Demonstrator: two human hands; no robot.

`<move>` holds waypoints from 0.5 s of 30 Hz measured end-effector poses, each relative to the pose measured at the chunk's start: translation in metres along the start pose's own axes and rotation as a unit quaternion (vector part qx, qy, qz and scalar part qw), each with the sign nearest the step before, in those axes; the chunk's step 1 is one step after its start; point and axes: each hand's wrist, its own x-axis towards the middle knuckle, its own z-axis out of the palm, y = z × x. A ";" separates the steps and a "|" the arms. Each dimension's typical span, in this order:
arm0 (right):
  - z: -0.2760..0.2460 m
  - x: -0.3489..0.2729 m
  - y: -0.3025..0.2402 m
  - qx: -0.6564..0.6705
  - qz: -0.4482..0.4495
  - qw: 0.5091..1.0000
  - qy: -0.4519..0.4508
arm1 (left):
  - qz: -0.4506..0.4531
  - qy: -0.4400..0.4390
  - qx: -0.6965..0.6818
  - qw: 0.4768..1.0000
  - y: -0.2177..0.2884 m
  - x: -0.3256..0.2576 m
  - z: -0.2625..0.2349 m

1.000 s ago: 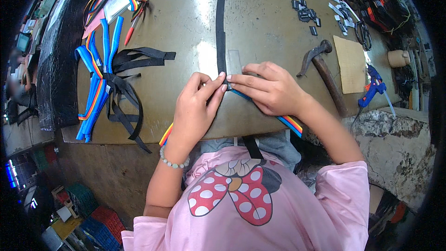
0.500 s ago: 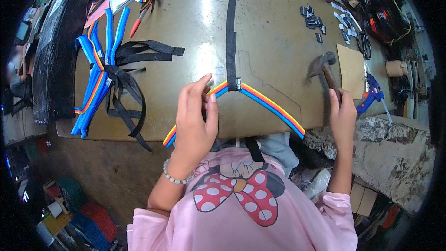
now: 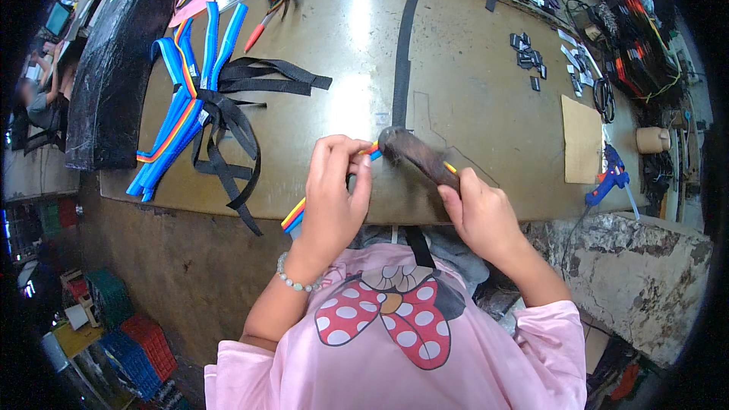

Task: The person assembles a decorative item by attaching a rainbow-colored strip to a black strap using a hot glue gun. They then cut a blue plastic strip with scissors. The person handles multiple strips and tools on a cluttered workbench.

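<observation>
My right hand (image 3: 486, 216) is closed round the handle of a hammer (image 3: 419, 156). The hammer head is over the joint where a black webbing strap (image 3: 405, 61) meets a striped yellow, red and blue strap (image 3: 293, 215), hiding the joint. Whether the head touches the straps I cannot tell. Just left of the joint, my left hand (image 3: 332, 193) pinches the striped strap between thumb and fingers. Its left end slopes down toward the table's front edge; most of its right half is behind the hammer and my right hand. The black strap runs away from me, nearly straight.
To the left lies a bundle of blue and striped straps (image 3: 186, 114) with black webbing ends (image 3: 285, 76). A red pen (image 3: 258, 33) is behind it. At right are small black pieces (image 3: 524, 53), white labels (image 3: 579, 68), cardboard (image 3: 582, 140) and a blue glue gun (image 3: 610, 175).
My right hand has swung the hammer left from the table's right side to the strap joint. My left hand keeps its pinch on the striped strap. The whole view has shifted slightly.
</observation>
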 end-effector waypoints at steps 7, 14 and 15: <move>-0.007 -0.013 0.049 0.021 0.085 0.960 0.267 | 0.068 -0.063 0.196 0.976 0.006 0.012 -0.007; -0.018 0.011 0.068 -0.148 0.011 0.929 0.339 | 0.105 -0.095 0.180 0.973 0.013 0.012 -0.015; -0.011 0.013 0.062 -0.115 -0.004 0.936 0.334 | 0.104 -0.090 0.184 0.973 0.017 0.008 -0.017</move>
